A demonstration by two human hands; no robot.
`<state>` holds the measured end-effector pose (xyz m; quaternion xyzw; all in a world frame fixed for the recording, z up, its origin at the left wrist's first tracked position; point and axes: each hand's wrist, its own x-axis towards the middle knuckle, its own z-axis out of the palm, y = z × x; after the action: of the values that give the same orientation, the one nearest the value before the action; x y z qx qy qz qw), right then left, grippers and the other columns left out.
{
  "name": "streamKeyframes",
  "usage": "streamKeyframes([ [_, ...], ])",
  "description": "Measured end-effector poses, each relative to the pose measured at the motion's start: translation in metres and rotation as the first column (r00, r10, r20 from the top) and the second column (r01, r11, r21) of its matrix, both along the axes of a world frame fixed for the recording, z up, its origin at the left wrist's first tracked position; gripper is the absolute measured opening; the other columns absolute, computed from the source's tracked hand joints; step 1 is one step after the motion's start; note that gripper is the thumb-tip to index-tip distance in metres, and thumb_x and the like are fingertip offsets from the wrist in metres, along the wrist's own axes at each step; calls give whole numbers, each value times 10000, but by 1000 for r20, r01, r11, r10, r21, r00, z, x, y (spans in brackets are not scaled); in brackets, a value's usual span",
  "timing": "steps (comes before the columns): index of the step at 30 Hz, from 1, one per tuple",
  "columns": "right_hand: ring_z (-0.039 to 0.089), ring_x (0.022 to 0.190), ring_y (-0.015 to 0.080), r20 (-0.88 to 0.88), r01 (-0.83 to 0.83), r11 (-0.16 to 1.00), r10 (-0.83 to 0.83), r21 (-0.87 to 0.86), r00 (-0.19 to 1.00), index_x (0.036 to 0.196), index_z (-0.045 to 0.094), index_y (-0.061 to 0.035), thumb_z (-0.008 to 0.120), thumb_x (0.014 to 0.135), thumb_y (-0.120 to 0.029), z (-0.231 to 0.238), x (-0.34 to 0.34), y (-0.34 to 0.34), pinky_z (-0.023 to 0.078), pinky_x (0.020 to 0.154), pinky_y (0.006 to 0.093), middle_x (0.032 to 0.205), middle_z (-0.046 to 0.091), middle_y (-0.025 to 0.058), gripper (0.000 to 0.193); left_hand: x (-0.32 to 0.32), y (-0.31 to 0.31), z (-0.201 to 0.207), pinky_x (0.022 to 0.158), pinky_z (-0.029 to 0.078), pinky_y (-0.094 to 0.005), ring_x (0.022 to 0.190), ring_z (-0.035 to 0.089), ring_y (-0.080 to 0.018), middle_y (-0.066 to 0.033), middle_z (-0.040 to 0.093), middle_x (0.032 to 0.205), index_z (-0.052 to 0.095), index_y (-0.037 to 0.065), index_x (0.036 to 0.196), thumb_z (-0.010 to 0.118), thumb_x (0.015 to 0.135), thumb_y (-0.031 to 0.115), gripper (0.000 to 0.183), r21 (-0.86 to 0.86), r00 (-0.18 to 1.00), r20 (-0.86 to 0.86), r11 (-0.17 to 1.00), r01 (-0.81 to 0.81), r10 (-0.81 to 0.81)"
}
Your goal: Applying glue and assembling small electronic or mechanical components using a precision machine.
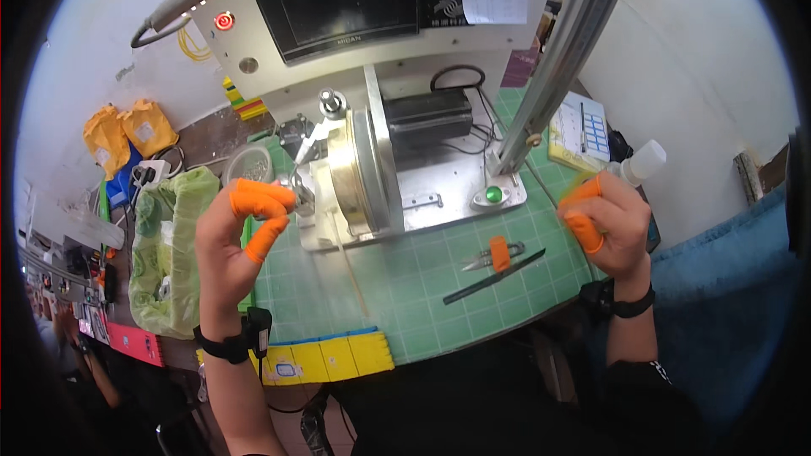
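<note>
My left hand (226, 241) is raised beside the metal holder (302, 196) at the left of a bench machine. Orange finger cots cover its thumb and fingers, which curve toward the holder with a gap between them. Whether the fingertips touch the holder cannot be made out. Above the right part of the green mat, my right hand (615, 224) is closed, its fingers curled in and also in orange cots. A blurred yellowish patch shows at its fingertips; what it grips is hidden. The machine's brass-coloured wheel (345, 173) stands between the hands.
Tweezers with an orange wrap (499, 254) and a dark strip (494, 277) lie on the green mat (405, 312). Yellow folded strips (329, 359) line its front edge. A bin with a green bag (156, 287) stands left. A metal post (566, 55) rises behind the green button (493, 194).
</note>
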<state>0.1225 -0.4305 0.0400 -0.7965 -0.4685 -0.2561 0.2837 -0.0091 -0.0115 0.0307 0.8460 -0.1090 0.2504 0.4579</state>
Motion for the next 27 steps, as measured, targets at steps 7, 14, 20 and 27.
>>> streamKeyframes([
  [7, 639, 752, 274, 0, 34, 995, -34, 90, 999, 954, 758, -34, 799, 880, -146, -5, -6, 19, 508, 665, 353, 873, 688, 116, 141, -10, -4, -6, 1083, 494, -432, 996, 676, -214, -111, 708, 1034, 643, -6, 985, 718, 896, -72, 133, -91, 999, -25, 996, -26, 23],
  [14, 588, 1080, 325, 56, 210, 977, -212, 38, 976, 1198, 686, -79, 867, 737, -62, -9, 30, 62, 496, 903, 398, 1154, 641, 122, 495, -14, -19, 22, 873, 502, -326, 934, 679, -243, -145, 746, 1005, 647, -3, 948, 760, 846, -45, 158, 211, 982, 99, 961, -178, 160],
  [20, 668, 907, 283, -5, 175, 969, -177, 172, 984, 1087, 657, -47, 801, 773, 32, -26, 58, 62, 552, 772, 382, 989, 619, 110, 354, -8, -45, 37, 854, 519, -341, 907, 689, -254, -141, 755, 1001, 655, 2, 942, 767, 834, -57, 167, 316, 971, 184, 926, -207, 154],
  [27, 741, 853, 239, -346, 405, 866, -298, 294, 890, 1023, 616, -8, 671, 860, 150, -57, 31, 37, 633, 722, 333, 1008, 669, 117, 234, 3, -41, 29, 895, 511, -351, 949, 682, -264, -146, 751, 1018, 651, -1, 940, 747, 845, -70, 152, 338, 977, 156, 921, -193, 147],
])
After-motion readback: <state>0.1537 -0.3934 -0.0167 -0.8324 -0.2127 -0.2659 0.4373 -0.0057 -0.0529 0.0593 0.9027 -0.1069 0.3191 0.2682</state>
